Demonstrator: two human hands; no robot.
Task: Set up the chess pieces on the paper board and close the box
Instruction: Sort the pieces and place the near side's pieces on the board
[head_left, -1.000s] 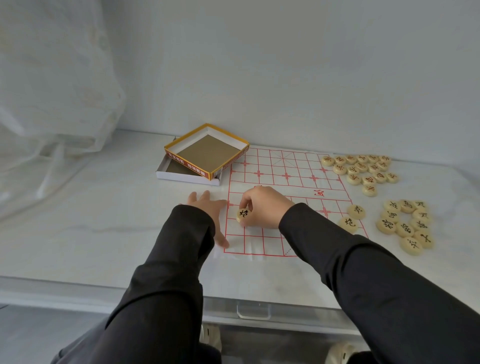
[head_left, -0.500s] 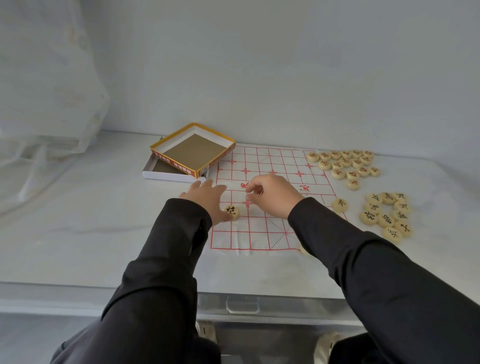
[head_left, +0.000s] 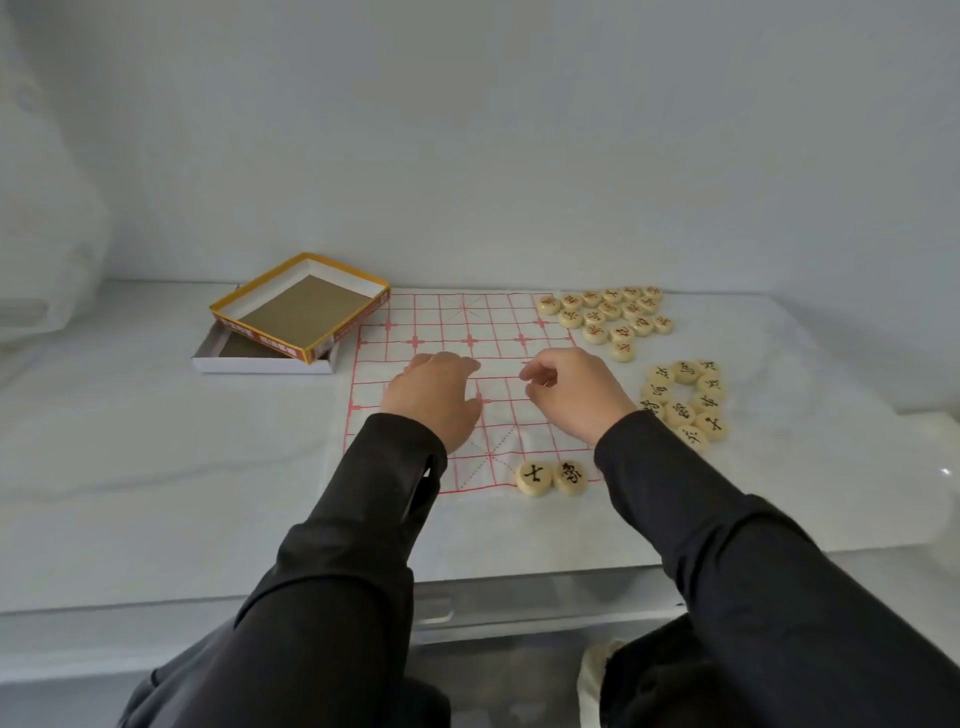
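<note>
This is a plain indoor room, most likely a corner of a home used for a board game. A white marble-look counter (head_left: 156, 467) runs along a bare pale wall (head_left: 519, 156). A translucent white plastic sheet (head_left: 41, 234) hangs at the left, and a clear plastic drawer front (head_left: 431, 610) sits under the counter's edge. On the counter lie a red-lined paper board (head_left: 467, 322), heaps of round pale wooden pieces (head_left: 608, 317) and an open yellow-rimmed cardboard box (head_left: 301, 312).

The black character 士 is seen on a chess piece (head_left: 534, 477) at the paper board's (head_left: 415, 322) near edge, 象 apparently on its neighbour (head_left: 570, 476). Characters on the heaped pieces (head_left: 605, 314) and the print on the box (head_left: 291, 340) cannot be read.
</note>
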